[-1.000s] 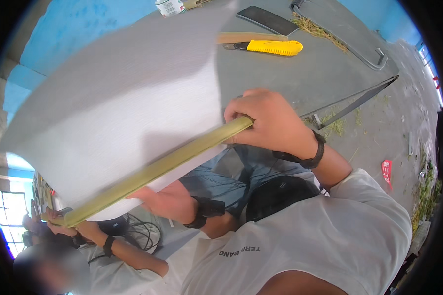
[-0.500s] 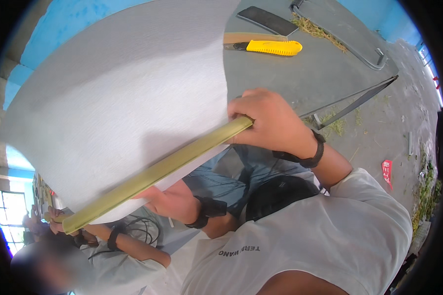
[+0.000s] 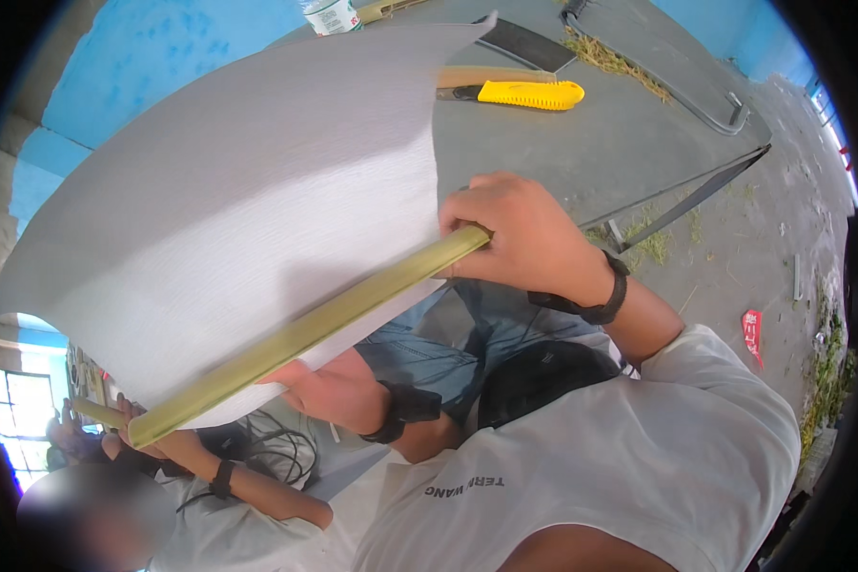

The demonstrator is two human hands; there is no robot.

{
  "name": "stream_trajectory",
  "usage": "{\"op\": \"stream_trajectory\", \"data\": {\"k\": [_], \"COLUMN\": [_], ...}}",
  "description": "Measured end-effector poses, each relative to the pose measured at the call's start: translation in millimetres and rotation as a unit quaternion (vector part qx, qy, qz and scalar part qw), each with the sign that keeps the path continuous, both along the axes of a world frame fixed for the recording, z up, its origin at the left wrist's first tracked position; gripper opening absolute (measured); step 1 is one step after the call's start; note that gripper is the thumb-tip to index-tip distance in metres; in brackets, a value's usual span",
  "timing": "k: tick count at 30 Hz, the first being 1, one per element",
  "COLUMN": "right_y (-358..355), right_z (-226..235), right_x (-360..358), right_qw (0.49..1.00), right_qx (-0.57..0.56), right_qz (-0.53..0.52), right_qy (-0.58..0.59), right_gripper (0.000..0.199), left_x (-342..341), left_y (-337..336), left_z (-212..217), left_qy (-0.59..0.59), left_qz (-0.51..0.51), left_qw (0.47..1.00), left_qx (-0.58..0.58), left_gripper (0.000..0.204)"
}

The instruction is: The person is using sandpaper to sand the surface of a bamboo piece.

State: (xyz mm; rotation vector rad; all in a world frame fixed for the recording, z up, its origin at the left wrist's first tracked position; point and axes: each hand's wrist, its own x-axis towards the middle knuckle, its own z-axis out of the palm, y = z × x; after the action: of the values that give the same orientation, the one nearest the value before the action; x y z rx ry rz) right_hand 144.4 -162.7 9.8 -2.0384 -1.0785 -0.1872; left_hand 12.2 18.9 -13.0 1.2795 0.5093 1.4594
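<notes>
A large white sheet (image 3: 257, 191), like stiff paper, bows up across the left and middle. Along its near edge runs a long yellow-green bamboo strip (image 3: 315, 334), slanting from lower left to upper right. My right hand (image 3: 524, 229) is closed round the strip's right end and the sheet's corner there. Below the strip's middle, my left hand (image 3: 338, 386) pinches it together with the sheet's edge. The left fingers are partly hidden behind them. Each wrist wears a black band.
On the grey table (image 3: 543, 143) lie a yellow utility knife (image 3: 529, 93), a thin flat strip and a dark flat slab (image 3: 524, 44). A bottle (image 3: 332, 14) stands behind the sheet. A co-worker's forearm (image 3: 276, 496) is at lower left, near the strip's end. Dry straw (image 3: 620, 67) is beyond.
The sheet's far edge has dropped and its far right corner has bent outward, uncovering the bottle. The strip's left end has shifted slightly. My hands keep nearly the same place.
</notes>
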Motion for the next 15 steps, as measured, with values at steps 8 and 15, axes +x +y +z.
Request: {"op": "stream_trajectory", "data": {"k": [8, 15], "right_y": [0.9, 1.1], "right_z": [0.6, 2.3], "right_x": [-1.5, -3.2], "right_qw": [1.0, 1.0], "right_qx": [0.002, 0.009], "right_qz": [-0.005, -0.008], "right_qy": [-0.002, 0.0], "right_gripper": [0.034, 0.036], "left_x": [-4.4, -2.5], "left_y": [6.5, 8.1], "left_z": [-6.4, -10.3], "left_qy": [-0.057, -0.058], "left_qz": [-0.117, -0.131], "left_qw": [0.992, 0.99], "left_qx": [-0.006, 0.015], "left_gripper": [0.072, 0.073]}}
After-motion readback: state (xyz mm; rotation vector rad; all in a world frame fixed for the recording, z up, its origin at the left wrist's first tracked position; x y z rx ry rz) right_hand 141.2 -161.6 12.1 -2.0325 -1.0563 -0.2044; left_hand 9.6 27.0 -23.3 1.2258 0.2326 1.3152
